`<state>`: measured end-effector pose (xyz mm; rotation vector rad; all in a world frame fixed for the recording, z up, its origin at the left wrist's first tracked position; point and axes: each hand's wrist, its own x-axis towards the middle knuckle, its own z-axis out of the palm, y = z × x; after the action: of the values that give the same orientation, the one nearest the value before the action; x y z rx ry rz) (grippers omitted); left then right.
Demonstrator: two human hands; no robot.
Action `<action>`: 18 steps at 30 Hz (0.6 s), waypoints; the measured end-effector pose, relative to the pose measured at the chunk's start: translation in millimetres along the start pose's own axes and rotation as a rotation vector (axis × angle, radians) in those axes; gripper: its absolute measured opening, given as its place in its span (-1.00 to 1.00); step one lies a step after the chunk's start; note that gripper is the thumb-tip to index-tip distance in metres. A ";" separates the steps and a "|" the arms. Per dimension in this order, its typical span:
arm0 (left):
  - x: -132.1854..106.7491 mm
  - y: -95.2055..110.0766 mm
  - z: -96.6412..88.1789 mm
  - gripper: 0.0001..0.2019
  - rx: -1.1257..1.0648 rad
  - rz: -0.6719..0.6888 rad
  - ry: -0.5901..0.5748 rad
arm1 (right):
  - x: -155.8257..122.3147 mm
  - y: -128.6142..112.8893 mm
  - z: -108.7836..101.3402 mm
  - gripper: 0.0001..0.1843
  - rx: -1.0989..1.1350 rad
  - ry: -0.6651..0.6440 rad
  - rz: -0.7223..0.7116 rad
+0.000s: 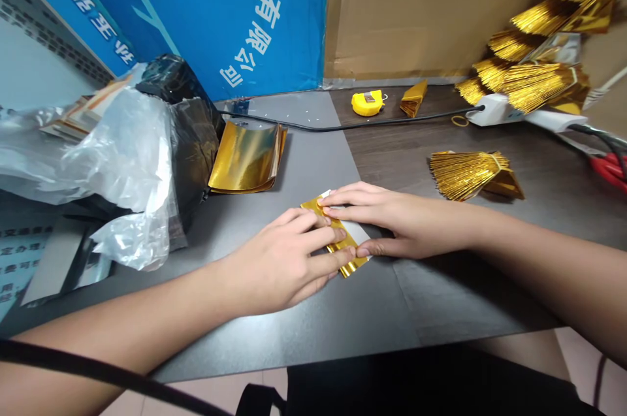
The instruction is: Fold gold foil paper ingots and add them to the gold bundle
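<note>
A: Two hands on one folded gold foil [353, 264], and it sits mid-frame on the grey mat [294, 331]. Your left hand [279, 259] lies over it, fingers [318, 233] spread and pressing down. Your right hand [396, 223] comes in from the other side, with its thumb and fingers [343, 197] closed narrow around the far end.

B: You've got a white strip [358, 233] showing in that foil. If your grip slackens, the fold could spring open or that strip could slide out. Press too hard and the thin foil may crease or tear.

A: Watch the black cord [313, 125] along the upper middle of the frame, too. Your arm could snag it and tug the power strip [490, 109] at the upper right.

B: On your left, the plastic bag [122, 161] bulges toward the foil stack [247, 158]. One brush could slide those sheets out of line. To your right, the gold fringe bundle [465, 174] lies near your forearm [519, 253], so a wide sweep could crush its fine strands.
</note>
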<state>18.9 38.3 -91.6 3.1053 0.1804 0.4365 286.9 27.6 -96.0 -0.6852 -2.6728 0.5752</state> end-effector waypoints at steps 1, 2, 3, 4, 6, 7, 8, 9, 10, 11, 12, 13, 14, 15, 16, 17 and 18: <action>-0.3 -0.1 0.4 -0.62 -0.002 0.000 0.001 | 0.1 0.0 0.3 -0.37 0.000 0.001 -0.002; -0.6 -0.3 0.7 -0.62 -0.004 -0.001 0.003 | 0.3 0.0 0.5 -0.37 0.002 0.002 0.000; -0.9 -0.3 0.9 -0.62 -0.007 -0.002 0.003 | 0.5 -0.1 0.6 -0.37 0.005 -0.001 0.004; -1.2 -0.3 1.1 -0.63 -0.009 -0.003 0.004 | 0.6 -0.3 0.6 -0.37 0.008 -0.005 0.008; -1.6 -0.1 1.0 -0.63 -0.013 -0.005 0.003 | 0.8 -0.5 0.2 -0.37 0.012 -0.009 0.009; -1.7 0.1 0.9 -0.63 -0.015 -0.007 0.003 | 0.7 -0.7 -0.2 -0.38 0.012 -0.009 0.006; -1.7 0.3 0.8 -0.64 -0.017 -0.008 0.004 | 0.6 -0.8 -0.6 -0.38 0.011 -0.006 0.002; -1.7 0.4 0.7 -0.64 -0.018 -0.009 0.005 | 0.5 -1.0 -1.1 -0.39 0.009 -0.004 -0.002; -1.6 0.6 0.8 -0.65 -0.018 -0.011 0.007 | 0.5 -1.2 -1.4 -0.39 0.009 -0.001 -0.007; -1.4 0.6 0.9 -0.65 -0.017 -0.012 0.007 | 0.7 -1.5 -1.7 -0.38 0.010 0.001 -0.011; -1.3 0.7 1.2 -0.66 -0.015 -0.012 0.009 | 1.1 -1.8 -1.7 -0.39 0.016 0.002 -0.014; -1.1 0.7 1.6 -0.66 -0.013 -0.011 0.011 | 1.9 -2.2 -1.3 -0.40 0.025 0.006 -0.012; -0.9 0.7 1.9 -0.67 -0.009 -0.010 0.015 | 3.0 -2.6 -0.4 -0.44 0.038 0.013 -0.005; -0.8 0.8 2.3 -0.67 -0.004 -0.010 0.020 | 4.3 -2.9 0.9 -0.48 0.048 0.027 0.007; -0.6 0.9 2.5 -0.67 -0.001 -0.008 0.026 | 5.6 -3.2 2.6 -0.52 0.053 0.047 0.022; -0.5 1.0 2.7 -0.67 0.001 -0.007 0.032 | 6.9 -3.4 4.5 -0.55 0.048 0.070 0.039; -0.4 1.3 2.7 -0.67 0.002 -0.006 0.036 | 7.9 -3.6 6.3 -0.56 0.035 0.090 0.054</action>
<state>19.4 37.1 -94.3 3.0992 0.1906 0.4923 276.4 26.8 -98.2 -0.7567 -2.5623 0.5900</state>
